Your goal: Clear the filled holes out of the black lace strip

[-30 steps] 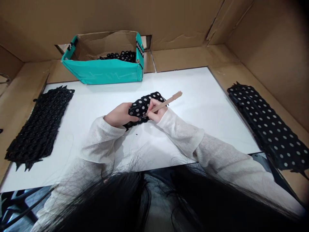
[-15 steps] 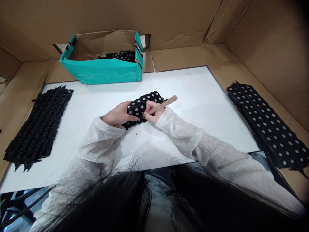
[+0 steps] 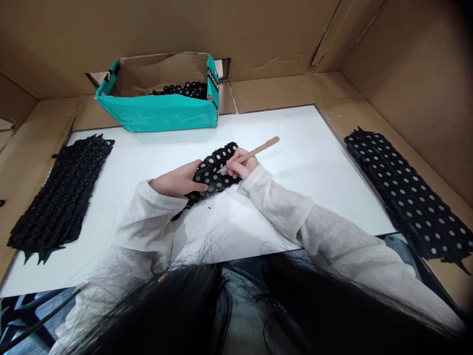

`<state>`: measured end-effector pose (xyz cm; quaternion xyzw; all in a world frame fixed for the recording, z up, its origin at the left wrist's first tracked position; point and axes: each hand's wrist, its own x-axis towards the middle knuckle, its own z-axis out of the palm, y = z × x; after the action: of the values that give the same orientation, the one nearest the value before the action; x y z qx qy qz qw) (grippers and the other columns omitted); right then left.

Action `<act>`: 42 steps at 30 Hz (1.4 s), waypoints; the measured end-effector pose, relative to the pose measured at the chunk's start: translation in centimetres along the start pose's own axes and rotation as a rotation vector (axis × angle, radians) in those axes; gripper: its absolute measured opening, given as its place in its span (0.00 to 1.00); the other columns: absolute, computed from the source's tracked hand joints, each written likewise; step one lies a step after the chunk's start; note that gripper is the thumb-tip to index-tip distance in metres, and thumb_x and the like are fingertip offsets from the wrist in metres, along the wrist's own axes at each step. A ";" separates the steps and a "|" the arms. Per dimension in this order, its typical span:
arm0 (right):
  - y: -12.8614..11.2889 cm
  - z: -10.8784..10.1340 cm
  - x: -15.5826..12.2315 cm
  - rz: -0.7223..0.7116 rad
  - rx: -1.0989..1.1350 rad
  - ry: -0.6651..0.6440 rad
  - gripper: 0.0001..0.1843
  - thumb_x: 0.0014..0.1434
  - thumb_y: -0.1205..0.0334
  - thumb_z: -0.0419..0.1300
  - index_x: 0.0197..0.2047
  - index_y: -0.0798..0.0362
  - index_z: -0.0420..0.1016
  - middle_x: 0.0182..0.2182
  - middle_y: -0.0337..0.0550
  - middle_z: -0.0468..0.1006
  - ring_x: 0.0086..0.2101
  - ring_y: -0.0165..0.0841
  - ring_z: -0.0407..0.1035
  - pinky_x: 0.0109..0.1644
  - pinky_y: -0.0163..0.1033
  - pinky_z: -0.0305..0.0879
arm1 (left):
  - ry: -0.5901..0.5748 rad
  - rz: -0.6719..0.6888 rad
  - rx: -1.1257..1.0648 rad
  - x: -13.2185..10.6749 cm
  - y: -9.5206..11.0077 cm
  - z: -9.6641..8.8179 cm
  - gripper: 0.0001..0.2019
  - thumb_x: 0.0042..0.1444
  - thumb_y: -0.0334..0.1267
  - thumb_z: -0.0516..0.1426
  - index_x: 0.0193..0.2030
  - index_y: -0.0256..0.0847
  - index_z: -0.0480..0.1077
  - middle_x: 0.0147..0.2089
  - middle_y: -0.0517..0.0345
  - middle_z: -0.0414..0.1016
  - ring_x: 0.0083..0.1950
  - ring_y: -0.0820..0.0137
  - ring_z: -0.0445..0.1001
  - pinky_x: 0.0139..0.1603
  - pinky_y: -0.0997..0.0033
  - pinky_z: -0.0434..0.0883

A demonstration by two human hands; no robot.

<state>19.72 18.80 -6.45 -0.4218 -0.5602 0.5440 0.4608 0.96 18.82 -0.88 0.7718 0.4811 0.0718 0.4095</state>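
My left hand grips the left end of a black rubbery sheet dotted with round grey spots, its thumb lying on top and the other fingers hidden. Between the fingers of my right hand is a thin tan stick-like tool, held like a pen. The tool's pale pointed tip is at the middle of the sheet; whether it touches cannot be made out. The sheet slants over the white board, its lower left corner poking out below my left hand. A tiny black scrap lies just in front.
A teal-sided cardboard box at the back holds black ringed pieces. Stacked black sheets lie at the left, and grey-dotted black sheets at the right. Cardboard walls enclose the white board.
The sheet has shifted and turned, showing more of its lower left corner. My right hand has moved slightly right and up, with the tool's tip lifting away from the sheet's near edge.
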 end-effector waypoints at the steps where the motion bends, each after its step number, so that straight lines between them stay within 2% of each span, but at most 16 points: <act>1: -0.1 -0.1 0.0 -0.032 0.022 0.028 0.13 0.52 0.57 0.57 0.27 0.50 0.53 0.15 0.31 0.64 0.21 0.28 0.66 0.22 0.32 0.56 | -0.041 0.040 -0.012 -0.1 -0.1 -0.2 0.24 0.41 0.38 0.59 0.49 0.40 0.63 0.49 0.51 0.70 0.49 0.60 0.68 0.47 0.63 0.67; 4: -0.9 -0.4 -0.7 -0.179 0.044 0.078 0.14 0.52 0.56 0.59 0.28 0.49 0.54 0.17 0.31 0.66 0.20 0.25 0.63 0.24 0.33 0.59 | -0.196 0.120 -0.024 -0.3 -0.1 -0.6 0.27 0.41 0.40 0.60 0.51 0.43 0.64 0.51 0.53 0.71 0.52 0.59 0.68 0.49 0.64 0.66; 7: -1.9 -0.4 -1.7 -0.249 0.087 0.084 0.14 0.54 0.58 0.57 0.27 0.49 0.52 0.17 0.31 0.64 0.18 0.25 0.60 0.23 0.34 0.59 | -0.339 0.119 -0.017 -0.5 -0.4 -0.9 0.26 0.43 0.44 0.60 0.52 0.44 0.65 0.49 0.54 0.73 0.49 0.60 0.70 0.47 0.65 0.67; 9: -2.1 -0.3 -2.0 -0.255 0.082 0.069 0.13 0.56 0.59 0.55 0.28 0.49 0.52 0.18 0.31 0.65 0.18 0.25 0.60 0.24 0.34 0.59 | -0.262 0.061 0.070 -0.6 -0.5 -0.9 0.25 0.45 0.49 0.58 0.50 0.42 0.66 0.46 0.53 0.74 0.46 0.60 0.71 0.44 0.65 0.67; 12: -1.7 0.2 -1.5 -0.246 0.008 0.059 0.12 0.57 0.58 0.54 0.29 0.49 0.53 0.19 0.32 0.66 0.20 0.26 0.62 0.27 0.35 0.62 | 0.010 -0.069 0.297 -0.6 -0.6 -0.6 0.24 0.48 0.56 0.54 0.44 0.38 0.66 0.40 0.49 0.73 0.39 0.59 0.71 0.39 0.63 0.66; 14: -1.2 0.5 -0.8 -0.254 -0.050 0.078 0.11 0.59 0.55 0.52 0.31 0.49 0.54 0.20 0.33 0.66 0.22 0.27 0.64 0.31 0.36 0.65 | 0.140 -0.110 0.382 -0.6 -0.6 -0.3 0.24 0.48 0.55 0.54 0.42 0.37 0.66 0.38 0.48 0.72 0.38 0.59 0.70 0.38 0.62 0.65; 17: -0.6 0.6 0.5 -0.314 -0.217 0.091 0.10 0.62 0.51 0.46 0.39 0.49 0.58 0.28 0.37 0.72 0.32 0.30 0.70 0.43 0.40 0.66 | 0.242 -0.075 0.336 -0.4 -0.5 0.0 0.21 0.46 0.50 0.57 0.43 0.37 0.65 0.40 0.50 0.71 0.41 0.60 0.69 0.42 0.62 0.65; 19: -0.3 0.4 1.3 -0.357 -0.390 0.051 0.14 0.64 0.52 0.41 0.45 0.49 0.60 0.37 0.41 0.74 0.40 0.32 0.70 0.51 0.43 0.61 | 0.229 -0.013 0.215 -0.3 -0.7 -0.1 0.19 0.46 0.47 0.57 0.43 0.38 0.65 0.42 0.52 0.71 0.43 0.62 0.69 0.45 0.62 0.65; 21: -0.1 0.2 2.1 -0.354 -0.570 -0.004 0.16 0.64 0.54 0.38 0.46 0.50 0.62 0.41 0.43 0.74 0.43 0.34 0.69 0.55 0.46 0.57 | 0.146 0.057 0.052 -0.1 -0.9 -0.5 0.18 0.47 0.46 0.57 0.43 0.39 0.66 0.43 0.54 0.71 0.44 0.64 0.69 0.47 0.64 0.65; 25: -1.0 -0.2 2.2 -0.308 -0.820 -0.078 0.14 0.63 0.58 0.41 0.42 0.53 0.64 0.34 0.45 0.75 0.37 0.35 0.69 0.46 0.41 0.62 | 0.002 0.111 -0.131 0.0 -1.2 -1.1 0.18 0.49 0.48 0.56 0.43 0.40 0.66 0.43 0.55 0.71 0.44 0.64 0.69 0.45 0.65 0.66; 28: -3.2 -0.7 1.2 -0.248 -1.010 -0.036 0.12 0.60 0.56 0.48 0.41 0.53 0.66 0.33 0.46 0.75 0.33 0.36 0.69 0.38 0.40 0.62 | 0.020 0.119 0.028 0.2 -0.8 -0.5 0.18 0.49 0.49 0.56 0.42 0.39 0.66 0.40 0.55 0.71 0.42 0.65 0.68 0.44 0.65 0.66; 32: -5.3 -1.5 0.0 -0.023 -1.272 0.018 0.09 0.56 0.59 0.55 0.37 0.56 0.69 0.32 0.52 0.76 0.34 0.42 0.69 0.38 0.45 0.62 | 0.159 0.054 0.372 1.0 0.3 1.7 0.21 0.50 0.48 0.55 0.48 0.38 0.65 0.44 0.49 0.70 0.47 0.58 0.67 0.49 0.57 0.63; 34: -5.1 -2.0 -0.3 -0.037 -1.231 0.027 0.08 0.56 0.60 0.55 0.36 0.56 0.70 0.32 0.51 0.75 0.36 0.43 0.69 0.42 0.47 0.61 | 0.204 0.018 0.443 1.4 0.9 2.8 0.22 0.50 0.47 0.55 0.49 0.37 0.65 0.46 0.47 0.70 0.50 0.55 0.66 0.52 0.54 0.61; 37: -3.3 -2.7 -0.7 -0.209 -0.853 0.148 0.15 0.63 0.55 0.46 0.44 0.52 0.69 0.33 0.45 0.74 0.38 0.37 0.68 0.46 0.44 0.61 | 0.279 0.026 0.302 1.8 1.6 4.0 0.19 0.53 0.48 0.52 0.47 0.37 0.67 0.47 0.48 0.72 0.50 0.58 0.67 0.52 0.56 0.62; 40: -1.3 -3.0 -1.4 -0.232 -0.387 0.224 0.25 0.64 0.46 0.36 0.46 0.49 0.68 0.26 0.38 0.68 0.28 0.29 0.65 0.37 0.38 0.64 | 0.392 0.030 0.150 2.1 1.9 4.7 0.15 0.53 0.45 0.52 0.44 0.39 0.68 0.45 0.53 0.74 0.46 0.62 0.70 0.51 0.60 0.63; 42: -0.3 -2.9 -1.9 -0.163 -0.189 0.237 0.24 0.61 0.41 0.41 0.41 0.50 0.67 0.21 0.35 0.64 0.22 0.27 0.62 0.30 0.35 0.62 | 0.454 0.017 0.111 2.3 1.9 5.1 0.12 0.52 0.43 0.54 0.40 0.40 0.69 0.43 0.56 0.75 0.46 0.63 0.71 0.50 0.61 0.63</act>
<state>22.97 17.55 -6.26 -0.4776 -0.5830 0.3959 0.5247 6.04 17.44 -3.59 0.7612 0.5575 0.2203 0.2473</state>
